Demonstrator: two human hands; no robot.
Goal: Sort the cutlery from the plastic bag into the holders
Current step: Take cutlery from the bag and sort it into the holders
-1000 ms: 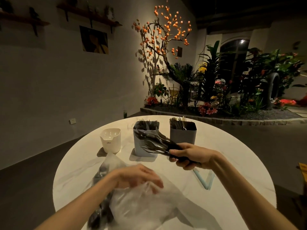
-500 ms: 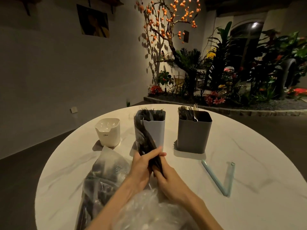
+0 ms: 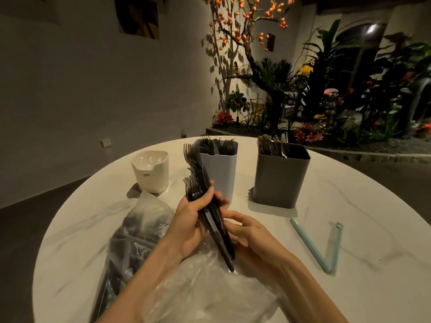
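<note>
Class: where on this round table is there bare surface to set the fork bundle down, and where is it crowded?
Free: right of the grey holder, beyond the blue clip; also left of the white cup. Crowded: near edge, under the plastic bag and both hands.

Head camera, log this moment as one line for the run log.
left hand: grips forks | right hand: steadies handles | bag: still holds cutlery | middle holder: forks inside

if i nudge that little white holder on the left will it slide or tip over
The white holder looks squat with a wide base on the smooth table, so it would probably slide rather than tip. It seems to hold no cutlery, so it is likely light and moves easily. A push near its rim could still rock it.
</note>
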